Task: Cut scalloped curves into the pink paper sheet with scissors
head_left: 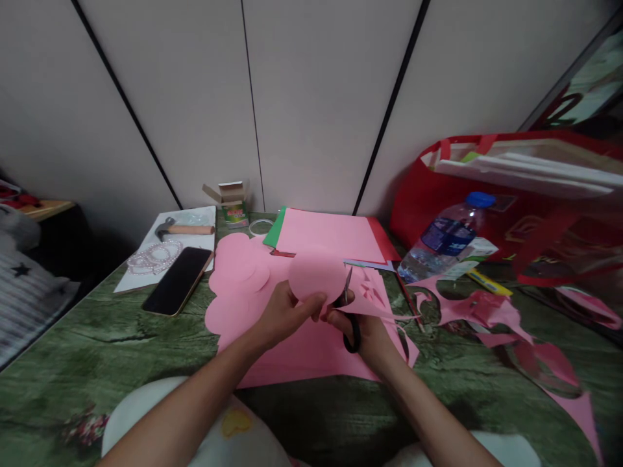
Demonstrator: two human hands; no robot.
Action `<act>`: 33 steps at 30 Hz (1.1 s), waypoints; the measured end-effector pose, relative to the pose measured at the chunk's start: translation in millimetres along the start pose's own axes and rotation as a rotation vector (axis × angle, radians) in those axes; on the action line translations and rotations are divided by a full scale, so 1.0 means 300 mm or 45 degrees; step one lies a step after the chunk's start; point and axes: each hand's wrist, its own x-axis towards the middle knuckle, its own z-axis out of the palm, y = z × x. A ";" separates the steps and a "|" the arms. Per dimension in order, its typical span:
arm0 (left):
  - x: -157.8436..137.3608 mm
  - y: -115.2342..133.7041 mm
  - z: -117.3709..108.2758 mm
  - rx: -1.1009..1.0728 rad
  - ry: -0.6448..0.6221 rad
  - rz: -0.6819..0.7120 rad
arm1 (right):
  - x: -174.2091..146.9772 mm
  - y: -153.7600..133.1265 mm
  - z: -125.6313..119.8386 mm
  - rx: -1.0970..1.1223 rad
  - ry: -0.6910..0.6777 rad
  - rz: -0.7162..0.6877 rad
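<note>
My left hand [287, 311] pinches the lower edge of a round piece of pink paper [316, 275] between thumb and fingers. In my right hand [365, 331] is a pair of scissors [351, 334] with black handles, its blades pointing up at the circle's right edge. A strip of pink offcut [372, 307] trails to the right from the blades. Beneath both hands lies a large pink sheet [292, 363]. Several cut pink circles [233, 275] overlap at its left side.
Left are a phone [178, 282], a bead string [154, 257] and a hammer [187, 229]. Behind lie stacked coloured sheets [326, 233] and a small box [234, 206]. To the right are a water bottle [445, 230], a red bag [413, 194] and pink scraps [491, 311].
</note>
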 end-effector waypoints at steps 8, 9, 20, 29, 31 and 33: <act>0.003 0.003 0.002 0.020 0.019 0.005 | -0.001 0.005 0.001 0.002 -0.014 -0.007; 0.004 0.002 0.002 0.021 0.020 0.005 | -0.001 0.006 0.001 0.012 -0.013 -0.010; 0.000 0.000 0.005 0.065 0.066 0.013 | 0.001 0.003 0.002 0.017 0.016 -0.023; 0.001 -0.008 0.000 0.017 0.021 0.046 | 0.007 0.018 -0.002 0.004 -0.005 -0.035; 0.003 -0.010 -0.001 0.019 0.013 0.037 | 0.010 0.015 -0.002 -0.032 -0.007 -0.050; 0.004 -0.010 -0.001 0.029 0.009 0.023 | 0.011 0.015 -0.002 -0.037 0.004 -0.068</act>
